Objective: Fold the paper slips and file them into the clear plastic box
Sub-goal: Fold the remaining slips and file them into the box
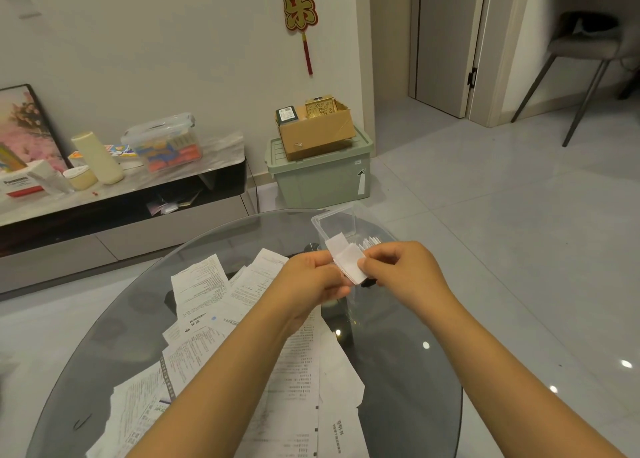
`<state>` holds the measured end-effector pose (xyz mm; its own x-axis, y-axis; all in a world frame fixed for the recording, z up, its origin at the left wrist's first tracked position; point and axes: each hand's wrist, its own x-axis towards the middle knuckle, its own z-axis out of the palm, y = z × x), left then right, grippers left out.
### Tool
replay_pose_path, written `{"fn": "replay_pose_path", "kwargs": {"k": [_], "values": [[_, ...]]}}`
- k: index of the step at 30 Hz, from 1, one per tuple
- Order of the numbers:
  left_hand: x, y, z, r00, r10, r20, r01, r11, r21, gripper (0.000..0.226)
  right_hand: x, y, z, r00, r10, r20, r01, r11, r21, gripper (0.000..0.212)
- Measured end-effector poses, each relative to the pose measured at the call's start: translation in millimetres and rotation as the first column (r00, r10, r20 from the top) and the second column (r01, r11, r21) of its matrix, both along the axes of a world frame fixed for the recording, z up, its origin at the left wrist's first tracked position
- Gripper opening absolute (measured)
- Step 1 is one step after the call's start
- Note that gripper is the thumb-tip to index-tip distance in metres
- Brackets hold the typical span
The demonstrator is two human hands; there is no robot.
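- A red and gold hanging ornament [300, 10] with a tassel is on the wall at the top centre of the frame.
- A cardboard box [317, 130] sits on a pale green storage bin [320, 177] on the floor, centre of the frame.
- A low cabinet [121, 194] runs along the wall at the left.
- On it, from the left: a framed picture [24, 125] leaning on the wall, a white carton [17, 183], a cream bottle [97, 157] and a lidded tub [162, 142] with colourful contents.
- A grey chair [585, 48] stands at the upper right, beside a doorway [446, 41].
- Pale floor tiles [502, 215] fill the right of the frame.
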<state>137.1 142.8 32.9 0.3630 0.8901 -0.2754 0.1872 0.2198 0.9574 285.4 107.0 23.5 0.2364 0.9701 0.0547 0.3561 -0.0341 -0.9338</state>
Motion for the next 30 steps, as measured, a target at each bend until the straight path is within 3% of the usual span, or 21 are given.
{"fn": "replay_pose_path", "kwargs": {"k": [3, 8, 14, 17, 20, 22, 24, 30], "values": [[2, 2, -5, 0.998, 0.042, -0.041, -0.042, 0.999, 0.016, 0.016, 0, 1, -2, 1.000, -0.005, -0.002, 0.005, 1.000, 0.017, 0.010], [11, 3, -9, 0.984, 0.154, -0.094, -0.141, 0.981, 0.131, 0.010, 3, 3, -4, 0.983, -0.066, -0.173, 0.063, 0.998, -0.022, 0.015], [26, 11, -2, 0.958, 0.159, -0.238, -0.075, 0.943, 0.325, 0.016, 17, 8, 0, 0.973, -0.080, -0.217, 0.079, 0.997, -0.015, 0.006], [35, 22, 2, 0.965, 0.108, -0.240, 0.012, 0.893, 0.449, 0.020, 26, 17, -2, 0.956, -0.237, -0.175, 0.253, 0.964, 0.078, 0.007], [42, 40, -3, 0.856, 0.090, -0.510, 0.263, 0.773, 0.578, 0.027, 34, 24, -4, 0.913, -0.409, -0.006, 0.400, 0.891, 0.215, 0.008], [44, 48, -10, 0.687, 0.064, -0.724, 0.523, 0.648, 0.553, 0.033, 35, 27, -8, 0.895, -0.439, 0.074, 0.406, 0.873, 0.269, 0.012], [46, 55, -16, 0.572, 0.030, -0.820, 0.683, 0.537, 0.496, 0.038, 34, 31, -12, 0.883, -0.447, 0.145, 0.392, 0.871, 0.297, 0.014], [46, 69, -22, 0.510, -0.028, -0.860, 0.798, 0.389, 0.461, 0.060, 30, 39, -25, 0.855, -0.430, 0.290, 0.334, 0.884, 0.328, 0.014]]}}
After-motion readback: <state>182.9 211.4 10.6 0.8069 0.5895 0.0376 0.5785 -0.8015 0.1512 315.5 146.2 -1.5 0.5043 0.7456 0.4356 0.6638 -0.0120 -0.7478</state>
